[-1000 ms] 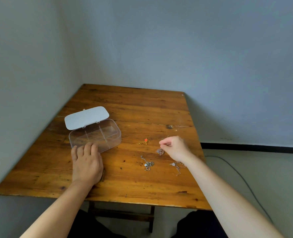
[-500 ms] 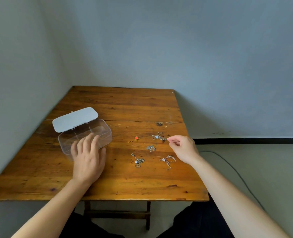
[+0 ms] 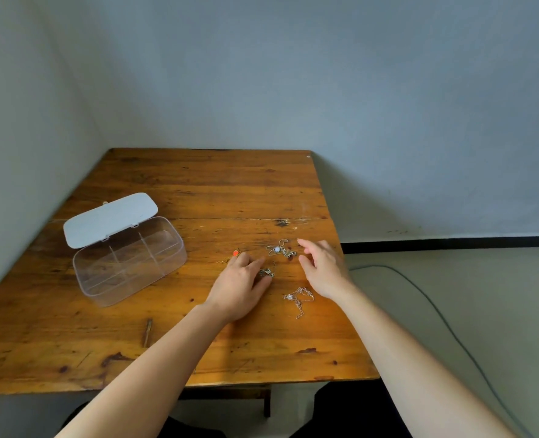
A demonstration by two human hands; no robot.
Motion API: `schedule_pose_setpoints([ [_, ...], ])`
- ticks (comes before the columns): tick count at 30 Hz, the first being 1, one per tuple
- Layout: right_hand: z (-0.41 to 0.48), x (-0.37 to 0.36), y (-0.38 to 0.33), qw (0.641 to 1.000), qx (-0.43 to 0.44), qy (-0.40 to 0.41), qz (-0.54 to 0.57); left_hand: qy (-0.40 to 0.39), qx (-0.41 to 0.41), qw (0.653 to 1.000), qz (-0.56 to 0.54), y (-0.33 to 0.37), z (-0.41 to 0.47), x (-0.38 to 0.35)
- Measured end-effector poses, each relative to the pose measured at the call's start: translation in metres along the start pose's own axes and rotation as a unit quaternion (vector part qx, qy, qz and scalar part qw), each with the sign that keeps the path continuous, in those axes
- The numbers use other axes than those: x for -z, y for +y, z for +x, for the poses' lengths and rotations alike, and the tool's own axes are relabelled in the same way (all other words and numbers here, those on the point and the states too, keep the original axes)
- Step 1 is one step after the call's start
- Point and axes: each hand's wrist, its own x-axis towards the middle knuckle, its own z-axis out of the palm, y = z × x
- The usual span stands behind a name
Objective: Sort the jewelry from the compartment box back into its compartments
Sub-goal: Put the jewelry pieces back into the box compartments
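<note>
My left hand (image 3: 241, 287) lies palm-down on the worn wooden table (image 3: 198, 191), fingers loosely spread and gripping nothing, its fingertips touching a small silver chain piece (image 3: 267, 272) and just beside an orange-beaded gold piece (image 3: 235, 253). My right hand (image 3: 321, 268) hovers open and empty between a silver chain with a pale bead (image 3: 280, 249) and a silver chain with a white stone (image 3: 298, 298). The clear plastic compartment box (image 3: 129, 260), its white lid (image 3: 110, 218) flipped back, sits well apart to the left, its compartments looking bare.

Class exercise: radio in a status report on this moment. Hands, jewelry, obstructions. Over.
Left hand over small chain; right hand open, empty. Compartment box open, empty. Nothing blocking.
</note>
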Motion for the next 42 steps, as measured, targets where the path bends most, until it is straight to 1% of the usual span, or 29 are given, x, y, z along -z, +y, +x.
schedule_pose_setpoints([
  [5, 0.022, 0.0, -0.005, 0.995, 0.05, -0.064, -0.057, -0.004, -0.003, 1.0, -0.019, -0.005, 0.01, -0.004],
  [8, 0.03, -0.002, -0.008, 0.992, 0.072, -0.073, -0.079, 0.015, 0.003, 0.998, -0.055, -0.008, 0.012, -0.004],
  [12, 0.032, -0.006, -0.006, 0.995, 0.082, -0.038, -0.039, 0.041, 0.019, 0.994, -0.097, -0.008, 0.015, -0.004],
  [16, 0.029, -0.01, -0.003, 0.998, 0.07, -0.002, 0.005, 0.041, 0.037, 0.993, -0.109, -0.008, 0.017, -0.006],
  [22, 0.026, -0.012, 0.008, 0.995, 0.044, 0.039, 0.084, 0.032, 0.042, 0.993, -0.101, -0.01, 0.019, -0.004],
  [24, 0.026, -0.011, 0.01, 0.993, 0.022, 0.049, 0.107, 0.042, 0.043, 0.993, -0.101, -0.01, 0.019, -0.004],
  [30, 0.029, -0.014, 0.013, 0.988, -0.005, 0.079, 0.133, 0.046, 0.061, 0.994, -0.084, -0.003, 0.016, -0.009],
  [33, 0.03, -0.014, 0.013, 0.987, -0.012, 0.08, 0.138, 0.057, 0.052, 0.995, -0.066, -0.002, 0.02, -0.011],
  [37, 0.029, -0.014, 0.014, 0.987, -0.017, 0.082, 0.138, 0.022, 0.061, 0.997, -0.038, -0.001, 0.026, -0.007],
  [42, 0.029, -0.012, 0.012, 0.985, -0.034, 0.084, 0.146, -0.023, 0.06, 0.998, 0.022, 0.002, 0.032, 0.0],
])
